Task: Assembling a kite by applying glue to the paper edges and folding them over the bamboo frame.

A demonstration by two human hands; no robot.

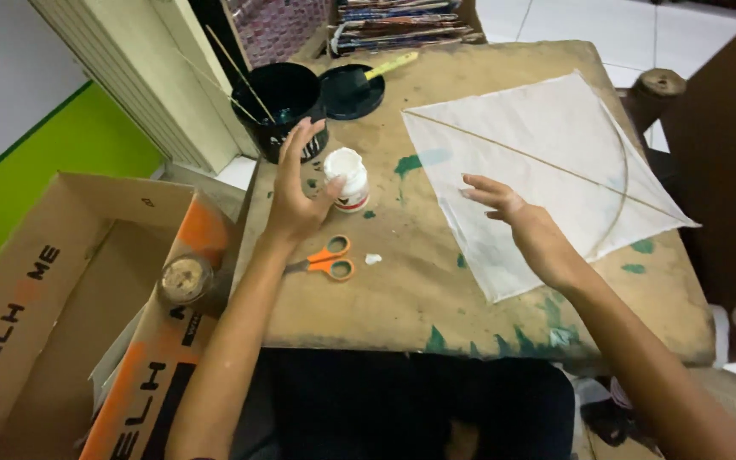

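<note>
Head view, looking down on a brown paper-covered worktop (436,290) blotched with green paint. We see the left hand (296,192) raised beside a small white glue bottle (347,179), fingers (287,149) spread apart and upright, thumb tip close to or just touching the bottle's cap; we cannot tell which. The right hand (513,217) hovers open, fingers extended and apart, over the near-left part of a white paper kite (547,170), which lies flat on the right half of the worktop with 1 straight stick and 1 bowed stick across it. Orange-handled scissors (330,258) lie just in front of the bottle, beside a small white blob (373,258).

Risks, as we judge them: the bottle stands narrow and upright, so a sideways knock from the left hand could tip it toward the kite; the black paint tub (283,106) behind it, holding thin sticks, stands near the worktop's edge, and its lid (351,92) carries a yellow-handled brush; wet glue or paint could mark the thin paper.

Packages and signs: 2 open cardboard boxes (36,281) at lower left, brown with dark lettering and an orange band; the bottle bears a red-and-dark label; a white, green and red panel (19,136) stands at far left.
</note>
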